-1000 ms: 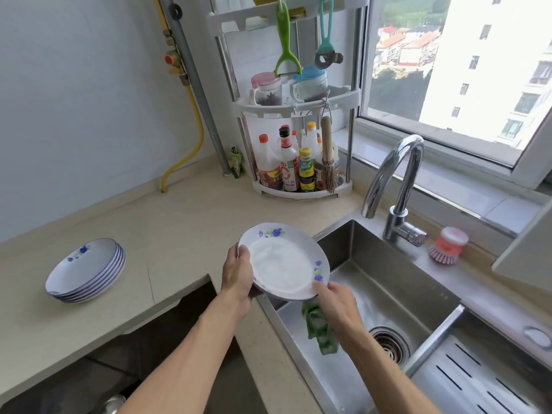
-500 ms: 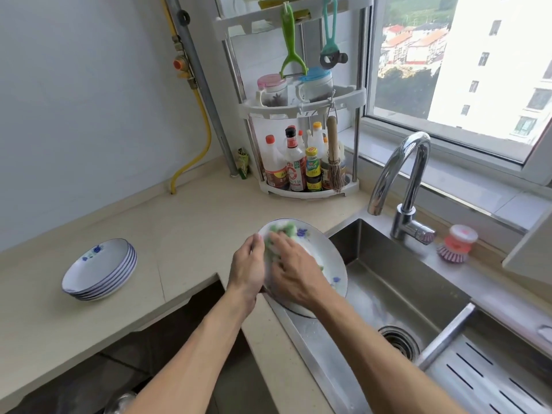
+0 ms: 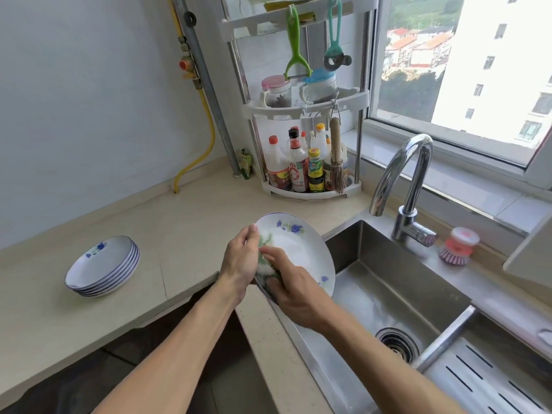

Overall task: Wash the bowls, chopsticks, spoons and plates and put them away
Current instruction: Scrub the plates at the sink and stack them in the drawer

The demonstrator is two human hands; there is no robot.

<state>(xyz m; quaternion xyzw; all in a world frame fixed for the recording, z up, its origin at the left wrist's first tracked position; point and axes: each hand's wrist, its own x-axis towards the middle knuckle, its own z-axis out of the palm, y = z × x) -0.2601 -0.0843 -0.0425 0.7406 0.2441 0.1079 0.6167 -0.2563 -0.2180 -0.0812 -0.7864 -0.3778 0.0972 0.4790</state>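
Note:
A white plate (image 3: 301, 252) with blue flowers is tilted over the left edge of the steel sink (image 3: 397, 282). My left hand (image 3: 240, 261) grips its left rim. With my right hand (image 3: 294, 289) I press a green soapy cloth (image 3: 264, 249) against the plate's lower left face, fingers curled around it. Several matching plates sit in a stack (image 3: 103, 265) on the counter at the left.
A chrome faucet (image 3: 403, 180) arches over the sink, with a red dish brush (image 3: 457, 246) beside it. A corner rack (image 3: 307, 121) holds bottles, jars and hanging tools. A slotted drain tray (image 3: 490, 380) lies at the lower right.
My right hand brought the cloth up from below the plate onto its face, then slid it down toward the lower left. The plate tilted more upright.

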